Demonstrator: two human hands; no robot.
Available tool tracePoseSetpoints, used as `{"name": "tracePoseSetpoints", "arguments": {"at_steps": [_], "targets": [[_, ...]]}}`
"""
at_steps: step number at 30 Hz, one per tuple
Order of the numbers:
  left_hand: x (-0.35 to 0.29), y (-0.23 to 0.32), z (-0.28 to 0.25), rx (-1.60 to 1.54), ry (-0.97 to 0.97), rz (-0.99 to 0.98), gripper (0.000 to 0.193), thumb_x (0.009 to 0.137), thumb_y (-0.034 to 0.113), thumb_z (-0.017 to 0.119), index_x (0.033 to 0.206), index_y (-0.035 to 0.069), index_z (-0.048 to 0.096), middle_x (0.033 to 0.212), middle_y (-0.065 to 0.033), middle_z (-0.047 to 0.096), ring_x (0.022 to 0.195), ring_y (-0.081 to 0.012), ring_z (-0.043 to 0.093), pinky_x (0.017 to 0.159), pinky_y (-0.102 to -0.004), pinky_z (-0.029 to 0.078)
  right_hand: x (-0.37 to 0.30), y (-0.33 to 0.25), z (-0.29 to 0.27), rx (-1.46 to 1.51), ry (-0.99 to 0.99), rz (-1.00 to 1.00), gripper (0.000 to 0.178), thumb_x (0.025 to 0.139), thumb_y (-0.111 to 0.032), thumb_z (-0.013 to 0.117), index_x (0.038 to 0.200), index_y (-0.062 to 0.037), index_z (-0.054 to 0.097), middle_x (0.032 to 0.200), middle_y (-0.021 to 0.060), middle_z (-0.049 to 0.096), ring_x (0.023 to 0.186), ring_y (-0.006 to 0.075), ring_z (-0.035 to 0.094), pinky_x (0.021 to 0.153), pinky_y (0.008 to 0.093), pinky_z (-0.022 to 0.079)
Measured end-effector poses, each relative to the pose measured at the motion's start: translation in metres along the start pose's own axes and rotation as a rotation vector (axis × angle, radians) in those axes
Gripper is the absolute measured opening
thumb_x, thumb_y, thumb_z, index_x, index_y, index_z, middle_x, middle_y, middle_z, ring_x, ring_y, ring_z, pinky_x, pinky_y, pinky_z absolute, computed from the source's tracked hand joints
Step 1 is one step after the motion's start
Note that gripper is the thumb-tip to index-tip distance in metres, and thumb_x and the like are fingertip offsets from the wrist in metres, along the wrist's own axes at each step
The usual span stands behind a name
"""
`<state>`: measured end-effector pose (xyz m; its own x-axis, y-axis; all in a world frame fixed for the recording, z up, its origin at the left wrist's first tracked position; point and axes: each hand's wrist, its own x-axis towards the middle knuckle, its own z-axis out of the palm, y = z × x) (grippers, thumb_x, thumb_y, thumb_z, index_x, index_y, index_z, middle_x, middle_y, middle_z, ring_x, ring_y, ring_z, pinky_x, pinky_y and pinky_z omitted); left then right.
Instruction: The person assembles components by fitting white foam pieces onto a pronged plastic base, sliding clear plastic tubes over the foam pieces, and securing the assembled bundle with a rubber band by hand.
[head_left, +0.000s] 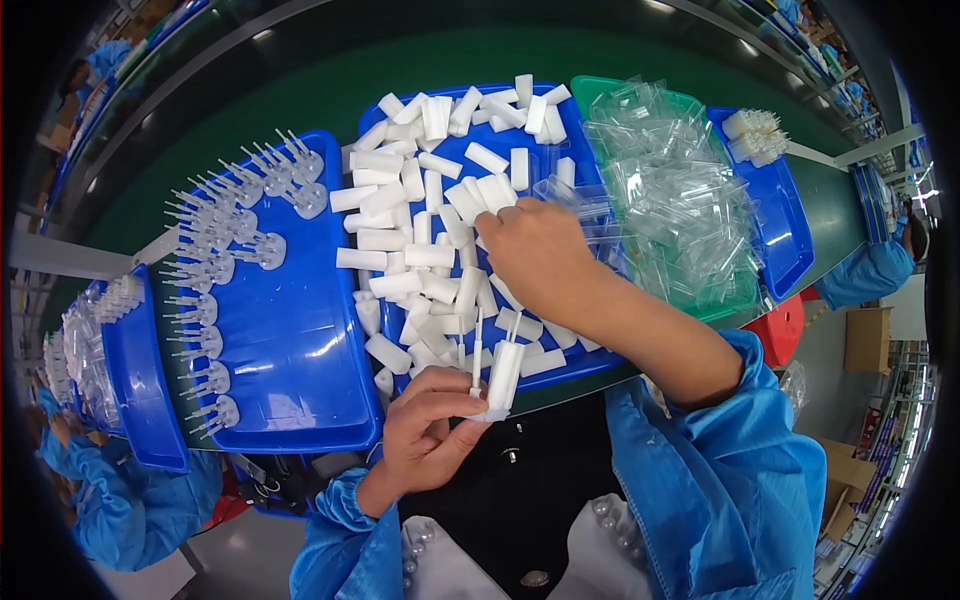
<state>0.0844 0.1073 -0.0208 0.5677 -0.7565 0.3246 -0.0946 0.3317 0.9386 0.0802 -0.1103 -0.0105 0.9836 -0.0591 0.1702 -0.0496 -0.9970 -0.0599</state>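
Left fingers (440, 402) pinch a pronged base (494, 413); right fingers (492, 228) (curled) touch white blocks (463, 203).

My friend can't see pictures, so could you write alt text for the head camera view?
A person's left hand holds a small pronged base with a white block on it, while the right hand is over loose white blocks in a blue tray. Left: another blue tray with more pronged bases; right: a green tray of clear plastic pieces.
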Motion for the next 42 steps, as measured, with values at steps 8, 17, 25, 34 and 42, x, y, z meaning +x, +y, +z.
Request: {"name": "tracePoseSetpoints", "arguments": {"at_steps": [8, 17, 25, 34, 42], "targets": [[-0.007, 0.002, -0.004, 0.081, 0.042, 0.037, 0.024, 0.077, -0.004, 0.066, 0.099, 0.002, 0.06, 0.1, -0.0139, 0.054, 0.084, -0.0174, 0.056, 0.069, -0.0244, 0.045, 0.003, -0.006, 0.0, 0.028, -0.032, 0.002, 0.012, 0.067, -0.003, 0.058, 0.079, -0.0028, 0.057, 0.073, 0.0121, 0.059, 0.066, 0.0264, 0.061, 0.054, 0.0343, 0.05], [-0.001, 0.004, -0.005, 0.145, 0.027, 0.072, 0.024, 0.075, -0.005, 0.067, 0.098, 0.003, 0.062, 0.096, -0.0127, 0.056, 0.082, -0.0194, 0.056, 0.068, -0.0262, 0.045, -0.016, -0.006, -0.036, 0.344, 0.11, 0.025, 0.01, 0.071, -0.005, 0.066, 0.078, -0.0039, 0.059, 0.075, 0.0096, 0.058, 0.063, 0.0255, 0.061, 0.053, 0.0338, 0.047], [0.001, 0.005, -0.005, 0.115, -0.029, 0.053, 0.024, 0.074, -0.004, 0.068, 0.096, 0.004, 0.064, 0.096, -0.0116, 0.057, 0.082, -0.0197, 0.057, 0.068, -0.0265, 0.044, -0.055, -0.007, -0.054, 0.805, 0.111, 0.206, 0.018, 0.07, -0.008, 0.074, 0.078, -0.0061, 0.058, 0.081, 0.0076, 0.065, 0.054, 0.0152, 0.057, 0.047, 0.0238, 0.042], [0.005, 0.005, -0.004, 0.103, -0.122, 0.083, 0.021, 0.075, 0.001, 0.069, 0.095, 0.006, 0.067, 0.097, -0.0099, 0.058, 0.081, -0.0229, 0.059, 0.075, -0.0339, 0.048, -0.061, 0.006, -0.039, 0.606, 0.224, -0.043, 0.017, 0.071, -0.005, 0.068, 0.085, -0.0081, 0.061, 0.099, 0.0091, 0.063, 0.07, 0.0223, 0.064, 0.056, 0.0296, 0.051], [0.003, 0.002, -0.002, 0.098, -0.084, 0.074, 0.02, 0.077, 0.004, 0.068, 0.097, 0.004, 0.066, 0.098, -0.0117, 0.058, 0.079, -0.0225, 0.059, 0.072, -0.0327, 0.048, -0.059, 0.003, -0.041, 0.657, 0.295, -0.159, 0.02, 0.065, 0.001, 0.07, 0.082, -0.0073, 0.067, 0.099, 0.0108, 0.065, 0.076, 0.0218, 0.066, 0.061, 0.0266, 0.054]]}}
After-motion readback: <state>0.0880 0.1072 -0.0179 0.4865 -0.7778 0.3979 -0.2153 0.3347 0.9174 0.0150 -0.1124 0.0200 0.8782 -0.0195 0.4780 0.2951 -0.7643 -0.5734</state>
